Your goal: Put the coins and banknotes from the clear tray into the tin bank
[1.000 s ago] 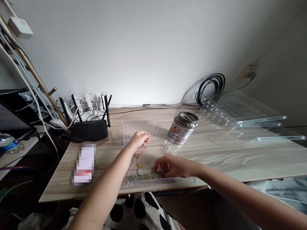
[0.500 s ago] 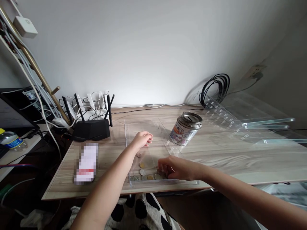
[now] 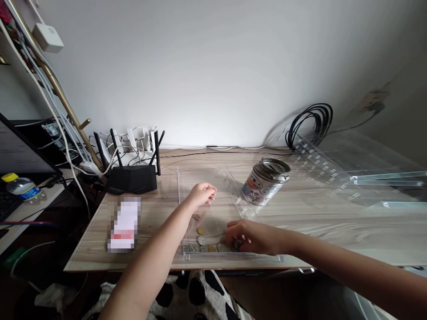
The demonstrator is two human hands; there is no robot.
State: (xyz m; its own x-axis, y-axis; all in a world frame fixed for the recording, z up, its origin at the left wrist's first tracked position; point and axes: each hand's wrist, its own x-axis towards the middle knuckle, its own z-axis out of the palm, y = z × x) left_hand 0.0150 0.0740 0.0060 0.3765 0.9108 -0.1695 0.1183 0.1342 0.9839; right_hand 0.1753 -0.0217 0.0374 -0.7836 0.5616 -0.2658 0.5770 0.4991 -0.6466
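My left hand hovers over a clear plastic tray, its fingers curled closed; whatever they may hold is hidden. Low at the tray's front edge, my right hand has its fingers bent down around a dark-looking coin, partly covered by them. Several silver and gold coins lie along the front of the tray, among them a silver coin and a gold coin. A smaller coin lies nearer my left forearm. Beyond the tray's right side stands a printed tin can with a slotted metal lid.
On the left of the wooden desk sit a black router and a blurred-out flat item. Clear plastic panels and a black cable coil are at the right. A bottle stands far left.
The whole view has shifted, so the things appear slightly further right. My right hand's fingers have moved slightly among the coins; my left hand keeps its closed pose.
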